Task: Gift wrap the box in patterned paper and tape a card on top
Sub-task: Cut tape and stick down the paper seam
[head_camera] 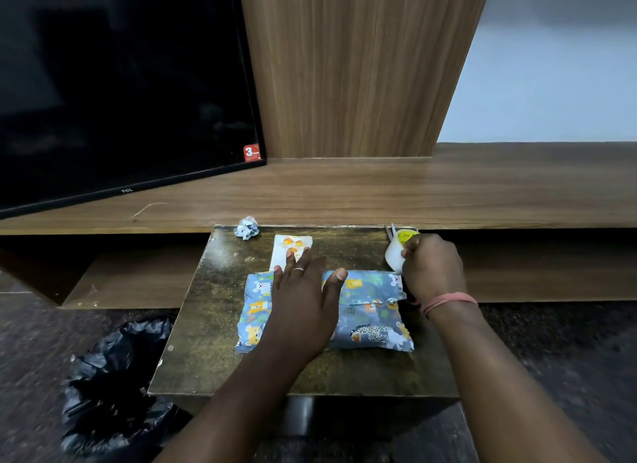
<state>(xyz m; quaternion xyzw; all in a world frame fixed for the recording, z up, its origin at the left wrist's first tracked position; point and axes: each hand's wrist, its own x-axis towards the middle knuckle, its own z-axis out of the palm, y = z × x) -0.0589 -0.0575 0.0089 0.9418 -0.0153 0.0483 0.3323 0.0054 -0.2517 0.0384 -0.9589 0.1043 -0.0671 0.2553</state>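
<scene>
A: Start at the hands. What has the left hand (303, 300) got?

B: Nothing gripped. It lies flat, fingers straight and spread, pressing on the wrapped box (365, 311); its fingertips reach past the far edge onto the card (291, 250).

A: And the right hand (431, 266)?

B: Fingers curled round a white bottle (396, 252) with a yellow label, held just past the box's far right corner. There is writing on the label, but it's too small to read.

A: Where does the box sit?

B: In the middle of the small dark table (213, 324), in blue paper printed with animals. A paper seam runs across its top on the right half. The card, white with orange circles, lies flat touching the box's far edge.

A: Room to move?

B: Bare tabletop left of the box and a broad strip along the near edge. The right side is tighter; the box ends near that edge. The far edge butts against a wooden shelf (379, 193).

A: Anything else on the table?

B: A crumpled paper ball (246, 227) at the far left edge, and scissors (391, 235) at the far right, mostly hidden behind the bottle.

A: Any readable writing?

B: "TCL" on the bezel of the television (120, 100) on the shelf, and a red sticker (251, 152) with a large "3" in its corner. A black plastic bag (113, 376) lies on the floor left of the table.
</scene>
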